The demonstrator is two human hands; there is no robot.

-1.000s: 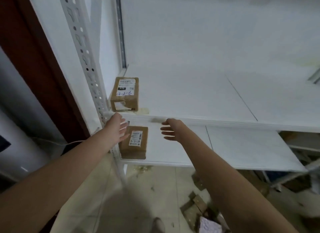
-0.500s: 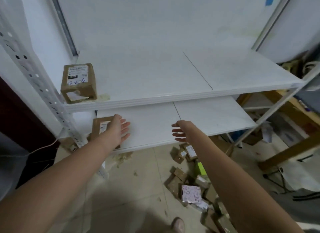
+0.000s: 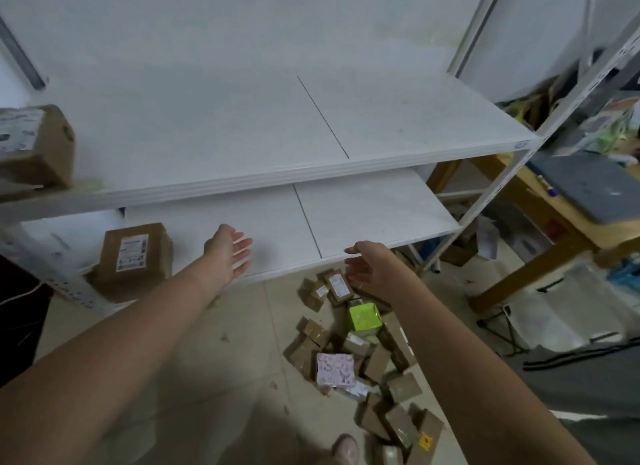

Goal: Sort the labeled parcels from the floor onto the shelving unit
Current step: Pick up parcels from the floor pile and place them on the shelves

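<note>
1 upper-shelf parcel point(image 3: 34, 146), 1 lower-shelf parcel point(image 3: 133, 253), floor pile point(image 3: 363, 360); L hand point(image 3: 228, 253) & R hand point(image 3: 370, 269) fingers wide, empty.

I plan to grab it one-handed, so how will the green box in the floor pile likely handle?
The green box shows flat faces and crisp edges, so it is probably stiff and won't roll. It is small like the brown parcels around it, so likely light. They lie loosely heaped, so pushing it may shift them.
</note>
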